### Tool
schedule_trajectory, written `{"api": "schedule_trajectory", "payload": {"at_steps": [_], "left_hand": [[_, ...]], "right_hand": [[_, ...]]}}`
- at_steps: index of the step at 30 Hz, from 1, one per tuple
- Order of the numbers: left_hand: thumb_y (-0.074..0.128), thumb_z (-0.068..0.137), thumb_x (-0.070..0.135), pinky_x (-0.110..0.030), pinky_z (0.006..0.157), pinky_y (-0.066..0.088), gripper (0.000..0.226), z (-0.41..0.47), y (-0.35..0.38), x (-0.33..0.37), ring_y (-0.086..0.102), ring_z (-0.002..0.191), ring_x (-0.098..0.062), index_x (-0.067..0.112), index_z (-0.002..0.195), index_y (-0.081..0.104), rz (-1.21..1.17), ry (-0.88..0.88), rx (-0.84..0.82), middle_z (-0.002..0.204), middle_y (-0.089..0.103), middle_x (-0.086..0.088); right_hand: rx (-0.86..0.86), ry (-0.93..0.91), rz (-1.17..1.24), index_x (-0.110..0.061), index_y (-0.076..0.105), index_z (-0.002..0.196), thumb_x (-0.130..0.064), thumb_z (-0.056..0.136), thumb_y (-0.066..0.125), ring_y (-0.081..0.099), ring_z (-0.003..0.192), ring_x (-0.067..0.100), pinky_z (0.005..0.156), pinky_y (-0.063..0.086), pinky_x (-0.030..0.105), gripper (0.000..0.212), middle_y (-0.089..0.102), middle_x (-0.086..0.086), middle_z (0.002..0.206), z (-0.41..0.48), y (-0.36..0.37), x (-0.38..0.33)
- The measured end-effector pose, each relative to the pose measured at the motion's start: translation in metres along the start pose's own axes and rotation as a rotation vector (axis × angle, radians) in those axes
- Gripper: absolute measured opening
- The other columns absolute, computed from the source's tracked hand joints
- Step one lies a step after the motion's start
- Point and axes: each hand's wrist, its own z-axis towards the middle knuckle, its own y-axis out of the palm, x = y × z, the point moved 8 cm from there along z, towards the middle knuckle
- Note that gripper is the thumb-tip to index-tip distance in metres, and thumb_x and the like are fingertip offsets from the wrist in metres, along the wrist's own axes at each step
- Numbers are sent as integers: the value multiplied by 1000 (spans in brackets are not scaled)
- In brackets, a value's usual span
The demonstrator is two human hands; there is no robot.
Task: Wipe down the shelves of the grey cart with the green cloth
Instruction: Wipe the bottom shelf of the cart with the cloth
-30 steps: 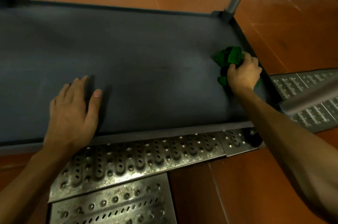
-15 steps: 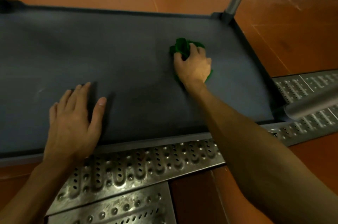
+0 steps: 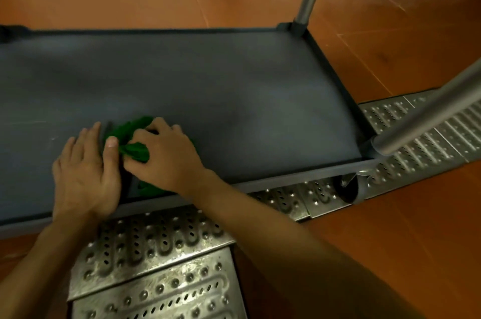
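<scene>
1. Since a second ago the right hand (image 3: 166, 154) has dragged the green cloth (image 3: 130, 136) from the shelf's right edge over to the left hand (image 3: 86, 170).
2. Right hand's bunched around the cloth — left lies flat and spread, thumb touching it.
3. Both sit near the grey cart (image 3: 234, 89) shelf's front rim, metal grating (image 3: 156, 253) closest to camera.

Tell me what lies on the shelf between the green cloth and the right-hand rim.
Nothing: in the head view, the grey shelf is bare from the green cloth to its right-hand rim.
</scene>
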Motion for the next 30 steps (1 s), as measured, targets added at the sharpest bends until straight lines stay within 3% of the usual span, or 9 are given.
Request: {"api": "schedule_trajectory", "payload": {"at_steps": [3, 6, 10, 14, 17, 20, 25, 30], "left_hand": [[6, 100, 69, -61, 117, 24, 82, 1, 0, -2, 32, 144, -46, 13, 153, 34, 19, -7, 15, 156, 40, -23], [7, 99, 70, -66, 115, 26, 82, 2, 1, -11, 33, 141, -49, 13, 152, 33, 49, -47, 11, 154, 41, -24], [6, 97, 73, -66, 116, 22, 80, 4, 4, -11, 27, 148, -41, 21, 154, 28, 69, -63, -28, 160, 34, -16], [5, 95, 76, -64, 118, 18, 81, 3, 10, -8, 21, 152, -36, 27, 155, 27, 93, -8, -103, 164, 29, -12], [7, 97, 73, -61, 119, 19, 77, 0, 15, 6, 20, 154, -31, 29, 156, 31, 106, 135, -159, 166, 28, -8], [9, 99, 69, -60, 120, 20, 76, -2, 18, 18, 19, 155, -28, 28, 157, 34, 115, 241, -202, 166, 27, -7], [4, 97, 71, -57, 122, 18, 78, -5, 17, 23, 14, 156, -26, 29, 159, 28, 96, 242, -222, 168, 22, -5], [1, 95, 74, -53, 125, 12, 81, -6, 21, 28, 6, 158, -22, 31, 161, 21, 112, 234, -254, 170, 15, -1]], "right_hand": [[-90, -36, 88, -20, 64, 116, -37, 82, 76, 49, 103, 34, 88, 50, 49, 40, 45, 9, 122, -20, -18, 19], [-83, 63, 163, -22, 63, 119, -35, 77, 81, 55, 105, 27, 93, 51, 44, 47, 42, 6, 122, -41, -46, 60], [58, 210, 88, -19, 65, 119, -29, 76, 81, 58, 105, 23, 95, 48, 34, 47, 49, 7, 119, -64, -102, 126], [235, 336, -59, -14, 68, 115, -21, 78, 79, 59, 102, 27, 82, 36, 17, 40, 57, 14, 112, -77, -161, 188], [334, 434, -134, -13, 66, 119, -25, 84, 74, 59, 103, 31, 82, 37, 21, 38, 57, 18, 115, -68, -183, 219], [439, 491, -180, -11, 62, 126, -29, 89, 68, 57, 106, 38, 89, 43, 35, 41, 54, 22, 122, -44, -191, 234], [601, 637, -153, -11, 55, 135, -33, 94, 57, 51, 118, 41, 99, 40, 39, 47, 46, 22, 136, 9, -181, 250], [642, 749, -68, -18, 54, 132, -44, 96, 51, 50, 120, 39, 97, 44, 40, 44, 44, 16, 140, 60, -162, 250]]}}
